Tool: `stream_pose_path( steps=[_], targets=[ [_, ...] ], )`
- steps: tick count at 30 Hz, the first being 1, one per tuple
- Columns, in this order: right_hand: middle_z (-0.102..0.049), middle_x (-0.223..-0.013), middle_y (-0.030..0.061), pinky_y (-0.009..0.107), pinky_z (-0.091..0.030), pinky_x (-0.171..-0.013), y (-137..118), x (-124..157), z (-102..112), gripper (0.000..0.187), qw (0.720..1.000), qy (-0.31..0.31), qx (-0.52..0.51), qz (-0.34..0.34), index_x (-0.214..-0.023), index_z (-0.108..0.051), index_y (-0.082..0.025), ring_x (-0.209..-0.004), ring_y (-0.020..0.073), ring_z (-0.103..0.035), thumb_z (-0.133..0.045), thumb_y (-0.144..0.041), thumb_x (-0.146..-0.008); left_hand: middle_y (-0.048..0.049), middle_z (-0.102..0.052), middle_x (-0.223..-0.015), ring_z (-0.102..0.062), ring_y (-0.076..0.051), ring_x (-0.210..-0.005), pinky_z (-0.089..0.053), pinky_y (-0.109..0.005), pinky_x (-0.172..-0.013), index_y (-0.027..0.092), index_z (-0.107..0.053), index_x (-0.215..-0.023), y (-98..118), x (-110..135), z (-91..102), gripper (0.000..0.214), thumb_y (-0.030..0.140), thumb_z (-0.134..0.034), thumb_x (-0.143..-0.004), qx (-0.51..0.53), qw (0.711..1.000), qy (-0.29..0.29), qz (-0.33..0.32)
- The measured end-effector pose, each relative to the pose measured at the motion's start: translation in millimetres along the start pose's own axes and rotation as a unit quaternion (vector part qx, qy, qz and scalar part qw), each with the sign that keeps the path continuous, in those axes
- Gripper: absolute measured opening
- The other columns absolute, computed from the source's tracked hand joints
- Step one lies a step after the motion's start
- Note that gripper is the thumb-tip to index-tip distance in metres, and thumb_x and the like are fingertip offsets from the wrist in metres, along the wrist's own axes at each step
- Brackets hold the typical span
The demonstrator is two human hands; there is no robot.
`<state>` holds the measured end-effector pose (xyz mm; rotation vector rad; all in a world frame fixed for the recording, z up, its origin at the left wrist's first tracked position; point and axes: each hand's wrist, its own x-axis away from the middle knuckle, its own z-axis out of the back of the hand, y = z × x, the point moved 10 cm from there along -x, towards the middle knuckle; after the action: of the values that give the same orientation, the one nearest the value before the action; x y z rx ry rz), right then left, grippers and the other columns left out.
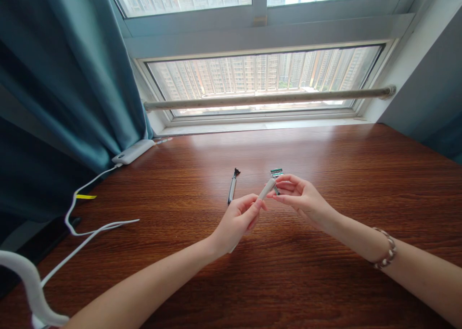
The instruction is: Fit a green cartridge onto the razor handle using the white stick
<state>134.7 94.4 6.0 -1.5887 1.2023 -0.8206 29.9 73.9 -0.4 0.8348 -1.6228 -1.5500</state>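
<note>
My left hand grips a slim, pale grey stick-shaped object between thumb and fingers. Its rounded upper end points up and to the right, and a small pale tip pokes out below my palm. What kind of thing it is, I cannot make out. My right hand is at that upper end, its thumb and fingers apart and the fingertips close to or touching it. Beyond my left hand a black and grey razor lies on the table. A razor with a green head lies behind my right fingers, partly hidden.
The brown wooden table reaches to the window sill. At the back left lies a white power bank or similar box with a white cable. A curved white tube rises at the near left, and a blue curtain hangs beside the table.
</note>
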Motion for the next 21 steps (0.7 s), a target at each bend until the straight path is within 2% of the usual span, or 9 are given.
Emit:
stream_pose_path(
  steps=[4,7,12,18,21],
  targets=[
    [-0.055,-0.114,0.0086,0.034,-0.048,-0.082,-10.1,0.3,-4.6,0.054,0.999,-0.029,0.025,0.037,-0.109,-0.039,-0.024,-0.091,0.0156,-0.059,-0.068,-0.014,-0.064,0.0075,-0.029,-0.045,-0.024,-0.005,-0.039,-0.019,-0.018,-0.037,0.014,-0.051,-0.082,-4.5,0.2,-5.5,0.03,0.043,-0.043,-0.083,-0.013,0.999,-0.027,0.017],
    [-0.051,-0.12,0.0091,0.034,-0.048,-0.083,-16.9,2.6,-9.3,0.059,0.995,-0.05,0.052,0.065,-0.114,-0.033,-0.027,-0.094,0.015,-0.058,-0.065,-0.012,-0.067,0.007,-0.031,-0.046,-0.025,-0.005,-0.04,-0.019,-0.018,-0.038,0.014,-0.051,-0.079,-3.4,-1.2,-2.2,0.031,0.043,-0.043,-0.082,-0.054,0.998,-0.015,0.016],
    [-0.048,-0.123,0.0097,0.036,-0.047,-0.085,-16.4,6.4,-18.8,0.064,0.988,-0.099,0.085,0.085,-0.119,-0.031,-0.028,-0.1,0.0186,-0.056,-0.064,-0.012,-0.067,0.0069,-0.03,-0.047,-0.027,-0.006,-0.042,-0.019,-0.019,-0.04,0.014,-0.05,-0.078,2.4,-2.3,8.4,0.031,0.043,-0.041,-0.083,-0.073,0.997,0.034,0.002],
    [-0.05,-0.121,0.0096,0.038,-0.044,-0.092,-14.7,8.1,-18.6,0.065,0.986,-0.097,0.109,0.079,-0.124,-0.03,-0.027,-0.109,0.0198,-0.051,-0.062,-0.011,-0.069,0.006,-0.033,-0.049,-0.028,-0.006,-0.043,-0.021,-0.02,-0.042,0.014,-0.05,-0.075,6.3,-0.6,1.8,0.03,0.042,-0.043,-0.083,-0.082,0.996,0.004,-0.021],
    [-0.048,-0.123,0.0096,0.037,-0.048,-0.086,-15.8,8.1,-19.0,0.066,0.986,-0.101,0.103,0.079,-0.124,-0.032,-0.028,-0.105,0.0208,-0.054,-0.064,-0.012,-0.068,0.0064,-0.032,-0.049,-0.028,-0.006,-0.043,-0.021,-0.019,-0.042,0.015,-0.05,-0.077,4.4,-1.7,12.5,0.03,0.043,-0.042,-0.083,-0.084,0.995,0.047,-0.016]
  ],
)
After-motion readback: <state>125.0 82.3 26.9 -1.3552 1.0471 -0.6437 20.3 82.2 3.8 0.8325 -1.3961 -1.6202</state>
